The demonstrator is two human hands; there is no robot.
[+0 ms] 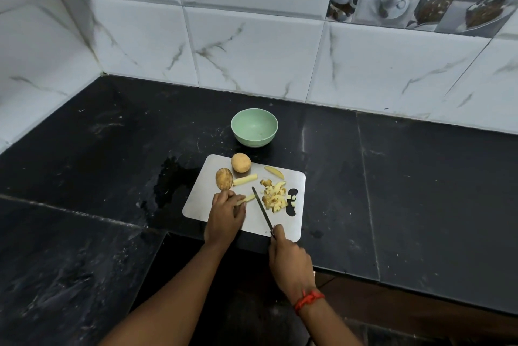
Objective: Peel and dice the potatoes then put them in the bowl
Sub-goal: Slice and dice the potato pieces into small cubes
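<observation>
A potato strip (250, 198), firm but likely slippery, is pinched at its left end by the left hand (225, 215) near the front edge of the surface (420, 183). The knife (262, 211) is gripped by the right hand (290, 260).

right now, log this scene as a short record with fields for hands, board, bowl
left: left hand holds a pale potato strip down on the flat steel cutting board
right: right hand grips a thin dark knife, blade just right of that strip
diced: pile of small yellow potato cubes, board's right side
uncut: round tan potato, darker brown potato, second strip, curved wedge
bowl: pale green round bowl behind the board, no potato inside
</observation>
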